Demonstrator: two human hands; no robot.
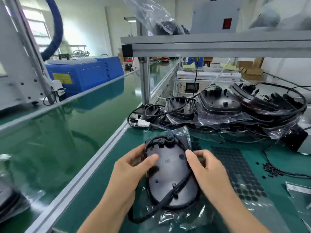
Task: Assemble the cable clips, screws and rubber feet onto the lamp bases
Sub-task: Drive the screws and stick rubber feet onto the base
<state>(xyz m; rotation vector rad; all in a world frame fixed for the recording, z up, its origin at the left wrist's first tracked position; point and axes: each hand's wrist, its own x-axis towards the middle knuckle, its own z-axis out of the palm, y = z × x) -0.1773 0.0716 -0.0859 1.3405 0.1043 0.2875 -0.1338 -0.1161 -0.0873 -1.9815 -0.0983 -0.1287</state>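
A black oval lamp base (170, 172) lies underside up on a clear plastic bag on the green bench, with a black cable (180, 183) looped round its rim and across its lower part. My left hand (133, 167) grips the base's left edge, thumb on top. My right hand (208, 170) holds the right edge, fingers curled over the cable there. A sheet of black rubber feet (239, 172) lies just right of the base. Small black screws (271, 171) sit in a loose pile further right.
Several bagged lamp bases (220, 106) with cables are stacked at the back of the bench. A green conveyor belt (55, 132) runs along the left beyond an aluminium rail (94, 165). A shelf frame (215, 43) hangs overhead. A small plastic bag (299, 192) lies at the right edge.
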